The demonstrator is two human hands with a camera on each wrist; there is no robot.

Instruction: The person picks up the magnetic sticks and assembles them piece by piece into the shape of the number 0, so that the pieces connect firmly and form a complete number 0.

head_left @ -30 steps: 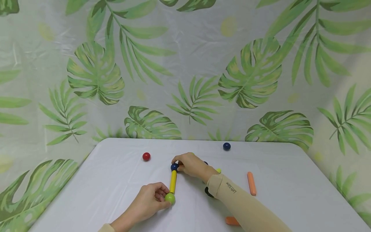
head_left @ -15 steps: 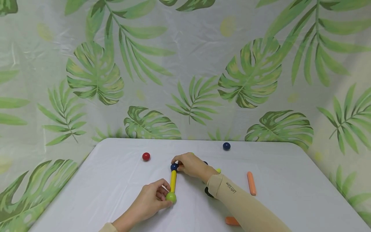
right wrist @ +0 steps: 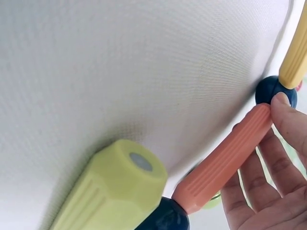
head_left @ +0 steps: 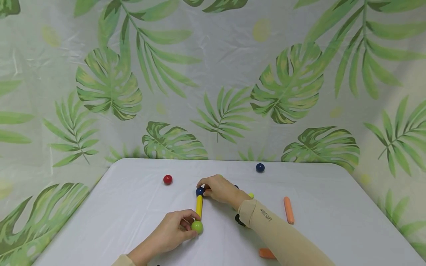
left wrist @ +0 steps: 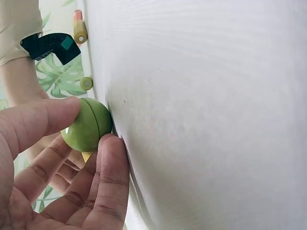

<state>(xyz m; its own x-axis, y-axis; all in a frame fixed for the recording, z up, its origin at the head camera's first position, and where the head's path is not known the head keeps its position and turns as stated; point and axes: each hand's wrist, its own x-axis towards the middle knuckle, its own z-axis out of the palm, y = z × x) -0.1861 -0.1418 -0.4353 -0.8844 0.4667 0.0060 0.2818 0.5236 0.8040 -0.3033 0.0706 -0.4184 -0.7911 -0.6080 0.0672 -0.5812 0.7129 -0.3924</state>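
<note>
In the head view my left hand (head_left: 173,229) pinches a glossy green ball (head_left: 197,227) at the near end of a yellow rod (head_left: 199,205). The left wrist view shows thumb and fingers around that green ball (left wrist: 86,125), low against the white cloth. At the rod's far end my right hand (head_left: 217,187) holds a dark blue ball (head_left: 200,191) between thumb and fingers. Seen from the right wrist, a coral ridged rod (right wrist: 225,158) also meets this blue ball (right wrist: 266,91), running beside the right palm to another dark blue ball (right wrist: 168,215).
A red ball (head_left: 168,180) lies at the far left and a blue ball (head_left: 260,167) at the back. Orange rods (head_left: 288,210) lie on the right, one partly under the right sleeve. A yellow-green rod (right wrist: 115,187) with a grey end disc is near the right wrist.
My left hand has shifted the green ball slightly right and away from me, and its index finger now reaches over the yellow rod's near end. My right hand stays in place.
</note>
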